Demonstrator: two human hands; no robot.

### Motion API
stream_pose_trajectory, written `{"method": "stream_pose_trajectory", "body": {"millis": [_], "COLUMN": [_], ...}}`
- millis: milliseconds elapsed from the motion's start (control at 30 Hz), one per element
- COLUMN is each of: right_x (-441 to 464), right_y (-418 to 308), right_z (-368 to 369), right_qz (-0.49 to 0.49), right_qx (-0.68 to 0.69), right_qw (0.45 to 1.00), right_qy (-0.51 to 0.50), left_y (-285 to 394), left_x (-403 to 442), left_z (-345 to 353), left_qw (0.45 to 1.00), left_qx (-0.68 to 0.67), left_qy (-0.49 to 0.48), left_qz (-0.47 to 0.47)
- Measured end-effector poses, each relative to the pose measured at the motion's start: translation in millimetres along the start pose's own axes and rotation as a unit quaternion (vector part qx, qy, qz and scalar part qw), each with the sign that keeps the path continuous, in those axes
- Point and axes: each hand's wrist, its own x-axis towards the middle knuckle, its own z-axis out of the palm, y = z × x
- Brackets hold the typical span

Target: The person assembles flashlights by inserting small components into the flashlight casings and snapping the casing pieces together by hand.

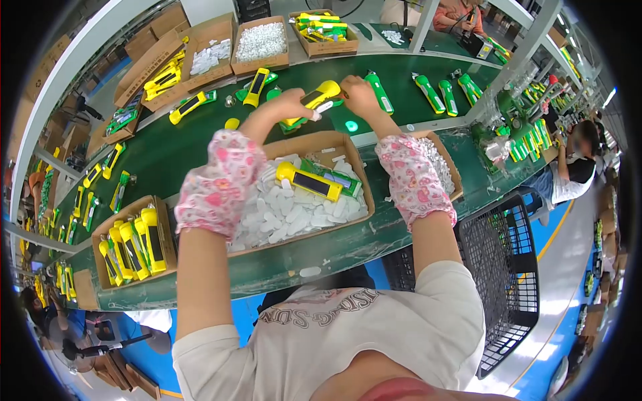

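Though cluttered, green worktop [321, 72], blue floor [543, 235].

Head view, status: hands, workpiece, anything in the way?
Left hand holding yellow torch-shaped casing. Right hand near its wide end, contact unclear. Cardboard carton nearer body, apparently not blocking.

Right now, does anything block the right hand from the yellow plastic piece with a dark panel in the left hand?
Nothing visible does: the right hand is beside the rounded end of the yellow plastic piece in the left hand; contact is unclear.
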Motion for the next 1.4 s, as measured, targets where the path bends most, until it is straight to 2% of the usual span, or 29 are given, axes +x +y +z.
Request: {"method": "stream_pose_trajectory", "body": {"millis": [100, 133, 167, 200, 233, 267, 333, 367, 400, 467, 533, 600, 633, 733, 767, 800, 867, 900, 1000, 1033, 1067, 1133, 1167, 1200, 1267, 1300, 1400], "right_x": [5, 3, 0, -3, -13, -22, -27, -29, -34, -48, -68, -93, -94, -99, -99, -97, -98, -99, -98, -98, -97, -89, -87, -81, -68, -64, -54], "right_y": [-31, -41, -51, -43, -60, -75, -85, -98, -105, -140, -186, -207, -214, -223, -221, -221, -223, -225, -224, -219, -214, -211, -207, -207, -209, -205, -207], "right_z": [-24, -29, -32, -5, -18, -34, -58, -77, -79, -81, -70, -51, -48, -37, -29, -28, -31, -37, -59, -65, -74, -100, -104, -109, -118, -116, -113], "right_qz": [-0.073, -0.092, -0.064, -0.101, -0.100, -0.101, -0.067, -0.077, -0.045, -0.076, -0.072, -0.158, -0.167, -0.174, -0.164, -0.153, -0.171, -0.180, -0.057, 0.018, 0.067, 0.168, 0.162, 0.170, 0.184, 0.161, 0.159], "right_qx": [0.024, 0.039, 0.043, 0.055, 0.068, 0.083, 0.149, 0.149, 0.142, 0.214, 0.242, 0.259, 0.249, 0.255, 0.277, 0.299, 0.293, 0.289, 0.415, 0.470, 0.518, 0.606, 0.636, 0.646, 0.667, 0.684, 0.667], "right_qw": [0.997, 0.995, 0.997, 0.991, 0.989, 0.987, 0.981, 0.985, 0.989, 0.969, 0.911, 0.912, 0.909, 0.893, 0.887, 0.881, 0.902, 0.912, 0.888, 0.857, 0.824, 0.745, 0.728, 0.723, 0.712, 0.704, 0.725], "right_qy": [0.003, -0.004, -0.030, -0.065, -0.079, -0.095, -0.109, -0.046, -0.022, -0.099, -0.327, -0.275, -0.290, -0.327, -0.330, -0.333, -0.265, -0.231, -0.189, -0.213, -0.218, -0.222, -0.198, -0.173, -0.123, -0.102, -0.070], "left_y": [24, 24, 26, 29, 24, 13, -13, -22, -26, -30, -40, -35, -44, -44, -32, -26, -18, -14, -33, -25, -25, -7, -11, -8, -9, -7, 3], "left_x": [-59, -74, -89, -105, -117, -129, -142, -150, -157, -168, -162, -154, -145, -124, -121, -121, -120, -119, -111, -119, -120, -133, -130, -131, -124, -123, -127], "left_z": [-15, -13, -13, -13, -6, 1, -3, -2, 0, 7, 13, 19, 21, 34, 37, 37, 36, 34, 47, 44, 46, 40, 43, 41, 49, 51, 59], "left_qw": [0.993, 0.985, 0.980, 0.974, 0.944, 0.917, 0.947, 0.918, 0.875, 0.768, 0.693, 0.637, 0.649, 0.590, 0.615, 0.587, 0.528, 0.539, 0.491, 0.519, 0.499, 0.521, 0.552, 0.538, 0.521, 0.504, 0.523], "left_qx": [-0.106, -0.163, -0.190, -0.219, -0.320, -0.396, -0.296, -0.364, -0.453, -0.614, -0.706, -0.758, -0.751, -0.805, -0.782, -0.806, -0.848, -0.840, -0.871, -0.855, -0.866, -0.848, -0.828, -0.836, -0.851, -0.864, -0.851], "left_qy": [-0.057, -0.059, -0.040, -0.020, -0.013, 0.005, -0.005, -0.009, 0.006, 0.034, 0.052, 0.091, 0.086, 0.056, 0.097, 0.078, 0.039, 0.053, -0.012, 0.011, 0.021, 0.048, 0.044, 0.036, 0.024, -0.001, 0.039], "left_qz": [-0.016, -0.003, -0.030, -0.061, -0.078, -0.055, -0.125, -0.156, -0.168, -0.181, -0.136, -0.104, -0.082, -0.016, -0.022, -0.017, -0.005, -0.028, 0.026, 0.008, -0.019, -0.087, -0.084, -0.098, -0.056, 0.004, 0.011]}}
